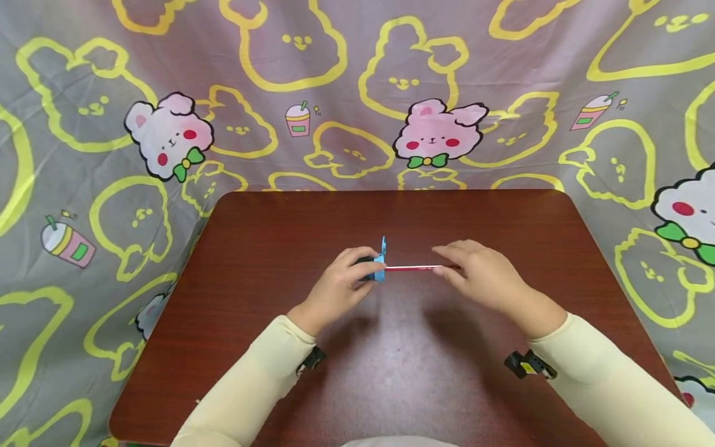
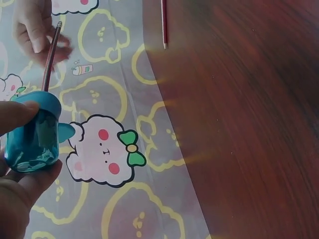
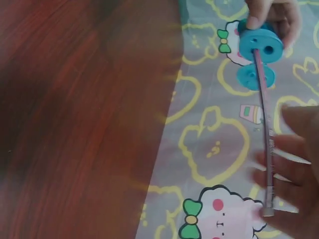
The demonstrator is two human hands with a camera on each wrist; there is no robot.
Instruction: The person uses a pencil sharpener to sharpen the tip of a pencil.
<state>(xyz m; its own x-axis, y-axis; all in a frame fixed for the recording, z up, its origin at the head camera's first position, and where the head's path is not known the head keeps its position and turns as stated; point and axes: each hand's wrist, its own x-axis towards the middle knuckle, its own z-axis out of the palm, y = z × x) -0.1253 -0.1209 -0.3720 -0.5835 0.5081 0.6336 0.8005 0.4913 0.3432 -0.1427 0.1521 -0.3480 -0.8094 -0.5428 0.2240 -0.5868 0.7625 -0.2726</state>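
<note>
My left hand grips a blue pencil sharpener with a see-through body, thumb on one side and fingers on the other. Its round lid is flipped open and hangs off the rim. One of the two holes in its face takes the end of a red pencil, which sticks out level to the right. My right hand is around the pencil's far end, fingers loosely spread and blurred in the right wrist view. There the thumb stands apart from the shaft, and the metal-banded end passes in front of the fingers.
Both hands are above a dark red-brown wooden table. Another red pencil lies on the tabletop in the left wrist view. A grey curtain with cartoon bears encloses the back and sides of the table.
</note>
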